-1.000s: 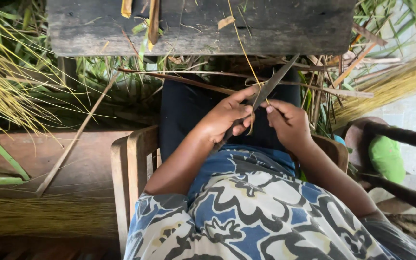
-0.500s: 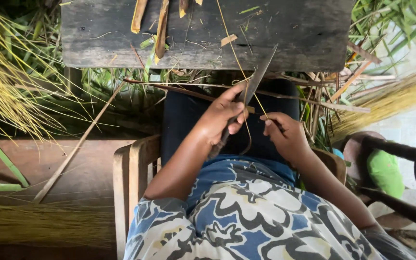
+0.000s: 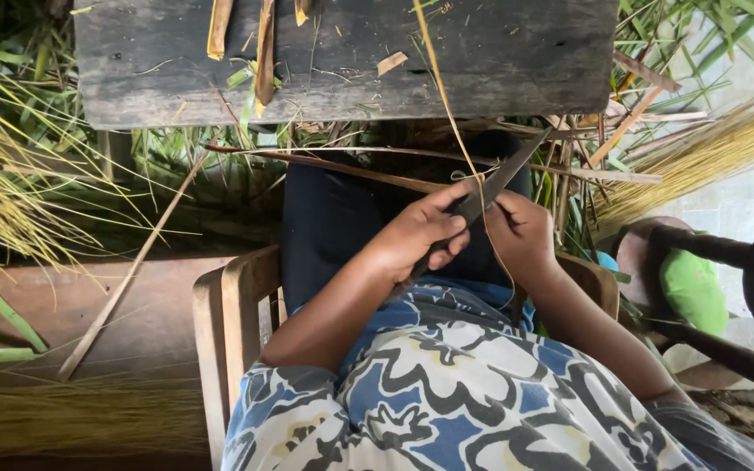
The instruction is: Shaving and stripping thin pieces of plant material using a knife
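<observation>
I sit on a wooden chair (image 3: 242, 301) with dark trousers over my lap. My left hand (image 3: 416, 235) grips the handle of a long dark knife (image 3: 499, 179), whose blade points up and to the right. My right hand (image 3: 521, 231) pinches a thin yellow leaf strip (image 3: 447, 113) just beside the blade. The strip runs from my fingers up across the grey wooden bench (image 3: 499, 61) and out of the top of the view, and a loose end hangs down past my right wrist.
Pale strip offcuts (image 3: 263, 48) lie on the bench top. Green and yellow palm leaves (image 3: 10, 174) pile at the left, a bundle of yellow ribs (image 3: 700, 161) at the right. A long stick (image 3: 128, 275) leans over the brown floor. A green object (image 3: 695, 292) and dark wheel frame sit right.
My hands have shifted slightly right, and the knife blade now lies flatter against the strip. The camera tilted down a little, so the bench fills more of the top.
</observation>
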